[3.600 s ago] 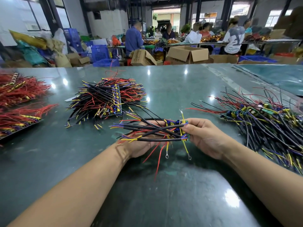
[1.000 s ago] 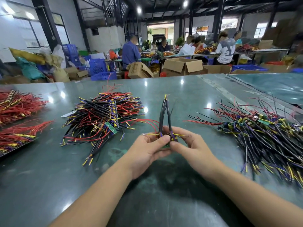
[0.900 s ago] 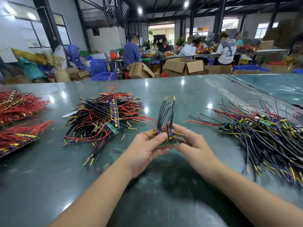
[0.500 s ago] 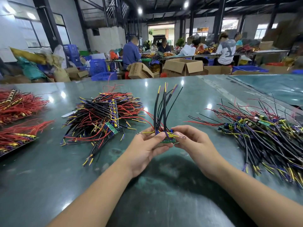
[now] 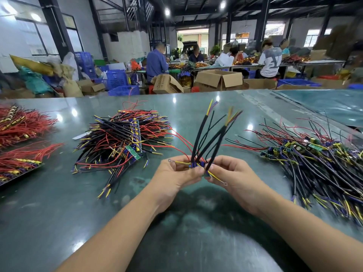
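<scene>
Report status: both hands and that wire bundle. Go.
Left hand, right hand: both pinching wire bundle at its base. Black leads fan upward, clear of table. Left pile, right pile lie apart, nothing blocking.

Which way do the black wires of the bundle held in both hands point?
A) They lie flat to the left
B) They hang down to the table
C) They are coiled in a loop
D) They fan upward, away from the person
D: the black wires of the wire bundle fan upward from its base, which the left hand and the right hand pinch between them.
</scene>
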Demonstrator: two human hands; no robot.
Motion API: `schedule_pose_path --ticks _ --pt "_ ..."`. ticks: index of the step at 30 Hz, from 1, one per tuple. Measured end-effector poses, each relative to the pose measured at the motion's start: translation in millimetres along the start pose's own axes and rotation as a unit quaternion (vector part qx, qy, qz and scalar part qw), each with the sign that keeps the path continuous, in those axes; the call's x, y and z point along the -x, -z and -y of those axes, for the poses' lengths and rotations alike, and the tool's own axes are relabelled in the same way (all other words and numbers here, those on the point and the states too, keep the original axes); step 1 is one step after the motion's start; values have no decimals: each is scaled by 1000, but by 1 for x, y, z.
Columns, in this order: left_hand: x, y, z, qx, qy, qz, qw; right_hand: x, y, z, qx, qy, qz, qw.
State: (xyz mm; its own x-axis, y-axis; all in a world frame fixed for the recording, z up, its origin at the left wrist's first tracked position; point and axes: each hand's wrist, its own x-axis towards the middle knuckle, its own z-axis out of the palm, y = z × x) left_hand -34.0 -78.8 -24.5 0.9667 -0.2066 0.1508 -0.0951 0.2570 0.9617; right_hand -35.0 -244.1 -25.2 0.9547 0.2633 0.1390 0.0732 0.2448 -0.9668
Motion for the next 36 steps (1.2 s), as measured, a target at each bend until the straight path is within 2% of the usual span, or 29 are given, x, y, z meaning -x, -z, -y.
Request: schedule_pose_path --ticks 5,13,22,31,33,36 --pt "-1 0 0 17 -1 -27 999 -1 -3 0 -25 -21 -31 999" --pt "0 8 -3 24 11 29 999 1 2 1 -16 1 39 999" --pt "-5 10 -1 47 24 32 998 -1 3 0 -43 -1 29 999" --pt "-5 6 -5 111 41 45 992 -7 4 2 -164 -70 36 983" --pt "-7 8 -8 153 40 24 987 -8 5 4 -200 -75 8 977" --pt "-13 18 -12 181 12 -71 981 -10 10 9 -227 -65 -56 970"
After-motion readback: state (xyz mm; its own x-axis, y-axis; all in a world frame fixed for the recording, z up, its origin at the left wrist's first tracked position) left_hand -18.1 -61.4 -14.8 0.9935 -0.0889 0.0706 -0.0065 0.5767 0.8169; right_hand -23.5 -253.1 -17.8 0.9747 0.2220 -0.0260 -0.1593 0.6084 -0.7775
